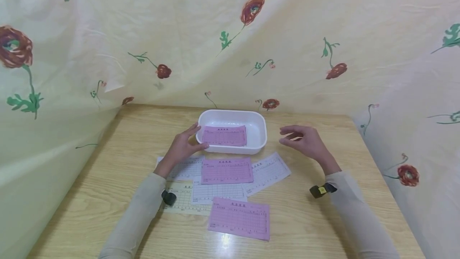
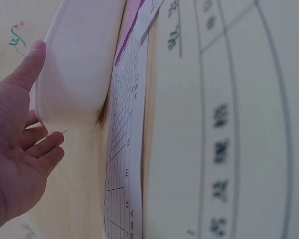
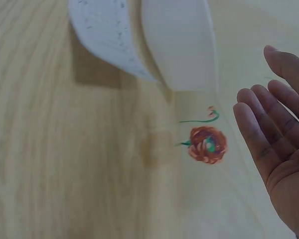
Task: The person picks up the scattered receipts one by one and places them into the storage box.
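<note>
A white plastic tray stands toward the back of the table with a pink printed slip lying in its left part. At its left front corner my left hand holds the rim, thumb at the front and fingers along the left end; the left wrist view shows the fingers curling round the tray wall. To the right of the tray, apart from it, my right hand hovers with relaxed, slightly bent fingers. Nothing lies in its palm.
Before the tray, printed slips overlap: a pink one, white ones and a cream one. Nearer the front lies another pink slip. A flowered cloth hangs behind and beside the wooden table.
</note>
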A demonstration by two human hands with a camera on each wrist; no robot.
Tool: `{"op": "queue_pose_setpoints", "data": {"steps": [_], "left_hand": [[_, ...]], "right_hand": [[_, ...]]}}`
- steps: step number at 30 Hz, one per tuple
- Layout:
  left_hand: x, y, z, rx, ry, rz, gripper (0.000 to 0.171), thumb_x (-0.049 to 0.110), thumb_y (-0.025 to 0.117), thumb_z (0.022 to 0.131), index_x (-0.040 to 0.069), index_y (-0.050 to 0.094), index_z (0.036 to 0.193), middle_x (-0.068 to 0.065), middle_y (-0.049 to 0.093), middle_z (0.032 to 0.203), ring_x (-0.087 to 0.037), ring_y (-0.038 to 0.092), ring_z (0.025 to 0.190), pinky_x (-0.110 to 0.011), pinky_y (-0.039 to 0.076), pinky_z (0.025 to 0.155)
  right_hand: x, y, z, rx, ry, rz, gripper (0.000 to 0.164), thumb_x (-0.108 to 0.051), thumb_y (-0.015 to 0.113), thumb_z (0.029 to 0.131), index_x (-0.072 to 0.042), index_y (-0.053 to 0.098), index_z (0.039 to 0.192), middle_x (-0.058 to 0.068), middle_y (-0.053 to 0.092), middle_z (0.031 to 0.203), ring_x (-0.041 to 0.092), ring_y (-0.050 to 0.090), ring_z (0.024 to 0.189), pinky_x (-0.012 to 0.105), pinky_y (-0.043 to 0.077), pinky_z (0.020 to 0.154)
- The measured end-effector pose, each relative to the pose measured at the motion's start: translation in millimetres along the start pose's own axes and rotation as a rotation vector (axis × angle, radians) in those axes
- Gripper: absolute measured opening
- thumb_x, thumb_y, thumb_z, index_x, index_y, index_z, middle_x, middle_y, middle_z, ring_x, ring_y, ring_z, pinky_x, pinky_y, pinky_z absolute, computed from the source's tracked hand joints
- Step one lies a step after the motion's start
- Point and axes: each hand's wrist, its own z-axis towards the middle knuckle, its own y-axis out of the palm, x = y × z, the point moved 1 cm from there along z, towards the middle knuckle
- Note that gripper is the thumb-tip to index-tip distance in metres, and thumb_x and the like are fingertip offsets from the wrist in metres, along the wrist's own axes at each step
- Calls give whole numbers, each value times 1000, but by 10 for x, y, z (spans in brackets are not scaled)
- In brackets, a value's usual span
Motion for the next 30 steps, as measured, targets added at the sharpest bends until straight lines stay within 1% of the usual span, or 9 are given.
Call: {"op": "queue_pose_setpoints", "data": {"steps": [3, 9, 15, 20, 23, 26, 30], "left_hand": [[-5, -4, -1, 2, 6, 0, 89, 45, 83, 84, 5, 44, 154, -16, 29, 166, -37, 26, 153, -52, 24, 125], [-26, -6, 3, 3, 15, -1, 90, 48, 82, 84, 5, 44, 153, -15, 29, 166, -37, 26, 153, -52, 24, 125], [-38, 3, 6, -3, 6, -5, 90, 49, 81, 84, 5, 44, 153, -14, 28, 166, -34, 26, 154, -51, 24, 125], [-31, 7, -2, 0, 13, -15, 90, 49, 82, 84, 5, 45, 153, -15, 29, 166, -34, 26, 154, -51, 25, 125], [-29, 7, -5, 4, 19, -17, 90, 48, 82, 84, 5, 45, 153, -16, 29, 166, -35, 26, 153, -51, 25, 125], [-30, 5, -2, 7, 23, -15, 90, 48, 82, 83, 4, 46, 153, -16, 30, 166, -36, 27, 153, -52, 25, 125], [-39, 3, 0, 4, 21, -17, 90, 48, 82, 84, 5, 45, 153, -16, 30, 166, -37, 27, 153, -52, 25, 125]], "right_hand": [[67, 42, 3, -16, 13, 7, 44, -31, 81, 90, -8, 71, 126, 13, 74, 119, 24, 74, 96, 23, 60, 75], [154, 110, -8, -59, 23, 15, 44, -27, 82, 89, -5, 72, 125, 15, 74, 118, 26, 74, 96, 24, 61, 77], [211, 154, -30, -120, 56, 8, 51, -31, 83, 88, -4, 69, 129, 14, 73, 122, 27, 73, 100, 25, 61, 78], [240, 181, -44, -164, 86, 26, 56, -31, 85, 86, -4, 67, 132, 16, 71, 124, 29, 72, 102, 27, 63, 75], [258, 202, -53, -176, 97, 7, 53, -29, 85, 85, -6, 69, 130, 13, 72, 124, 28, 72, 102, 27, 62, 75], [285, 225, -64, -187, 88, -34, 50, -27, 85, 85, -6, 70, 129, 12, 73, 123, 26, 72, 101, 27, 61, 77], [322, 251, -72, -193, 76, -61, 49, -24, 86, 85, -6, 71, 127, 13, 73, 121, 25, 72, 99, 28, 60, 79]]}}
